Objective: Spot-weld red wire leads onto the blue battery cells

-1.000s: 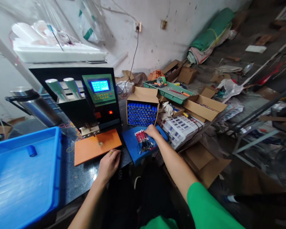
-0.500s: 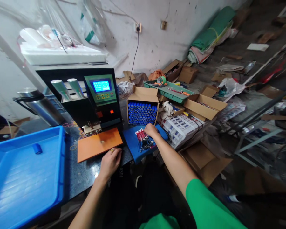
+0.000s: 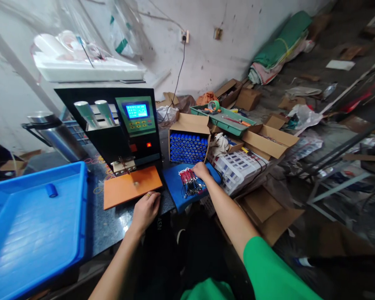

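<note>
My right hand [image 3: 201,171] reaches to a pile of red and black wire leads [image 3: 189,183] with small white connectors, spread on a blue mat [image 3: 173,177]. Its fingers are closed at the connector ends of the leads; the fingertips are partly hidden. At the table's front edge rests my left hand [image 3: 146,207], fingers curled, beside the orange board [image 3: 133,187] of a black spot welder [image 3: 137,146] with a lit screen. Whether anything is inside those curled fingers is hidden. Behind the mat, a carton [image 3: 190,121] holds many blue cylindrical battery cells [image 3: 189,148].
A large blue tray [image 3: 34,233] on the left holds one blue cell [image 3: 51,190]. Behind it stands a steel jug [image 3: 59,137]. To the right are a white plastic basket [image 3: 234,171], a green tray [image 3: 225,121] with tools, and open cardboard boxes [image 3: 268,141].
The view has shifted slightly, so the machine and blue tray appear a little farther right. Both hands stay in nearly the same places, the right one still at the leads.
</note>
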Available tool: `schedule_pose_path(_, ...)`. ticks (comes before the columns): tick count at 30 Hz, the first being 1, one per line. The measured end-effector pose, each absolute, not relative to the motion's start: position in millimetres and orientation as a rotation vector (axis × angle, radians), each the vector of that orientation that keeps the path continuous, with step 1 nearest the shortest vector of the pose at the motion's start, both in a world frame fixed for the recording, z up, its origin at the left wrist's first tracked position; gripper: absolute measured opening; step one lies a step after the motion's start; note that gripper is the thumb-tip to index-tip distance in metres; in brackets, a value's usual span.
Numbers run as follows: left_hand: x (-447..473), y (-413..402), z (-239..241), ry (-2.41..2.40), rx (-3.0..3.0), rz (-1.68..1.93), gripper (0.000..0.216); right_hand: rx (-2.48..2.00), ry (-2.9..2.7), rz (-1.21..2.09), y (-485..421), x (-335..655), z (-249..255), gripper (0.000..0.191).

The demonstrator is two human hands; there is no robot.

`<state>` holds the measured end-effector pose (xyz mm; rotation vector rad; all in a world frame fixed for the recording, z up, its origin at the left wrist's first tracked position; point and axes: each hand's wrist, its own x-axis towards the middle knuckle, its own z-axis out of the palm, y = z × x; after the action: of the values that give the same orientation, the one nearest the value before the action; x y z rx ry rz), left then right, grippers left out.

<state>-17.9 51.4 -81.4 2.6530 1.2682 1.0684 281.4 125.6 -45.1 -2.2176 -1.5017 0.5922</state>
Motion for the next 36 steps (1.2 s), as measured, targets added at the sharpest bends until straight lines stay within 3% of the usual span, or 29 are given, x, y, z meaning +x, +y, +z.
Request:
schedule_pose_path(9, -18.9, 52.6, -83.9, 1.255, 2.638, 1.084, 0.023, -2.089, -1.366, 0.672, 126.7, 284.5, -51.3, 0.018)
schedule_pose_path(14, -18.5, 53.8, -85.3, 1.252, 2.631, 1.105, 0.023, -1.983, -1.31, 0.716, 122.1, 292.2, -57.3, 0.027)
schedule_pose_path(19, -19.0, 54.8, -85.2, 1.23, 2.633, 1.127, 0.022, -1.549, -0.96, 0.931, 115.3, 299.6, -52.8, 0.027)
schedule_pose_path(24, -20.0, 55.0, -85.4, 1.229, 2.626, 1.146, 0.021, -1.313, -0.901, 0.935, 120.5, 304.4, -29.6, 0.038)
schedule_pose_path(31, -20.5, 52.3, -82.7, 1.221, 2.63, 1.141, 0.02, -1.314, -1.099, 0.765, 124.4, 289.3, -4.7, 0.035)
schedule_pose_path(36, -19.8, 49.0, -79.9, 1.242, 2.627, 1.147, 0.021, -1.65, -1.424, 0.581, 124.8, 277.2, -6.6, 0.03)
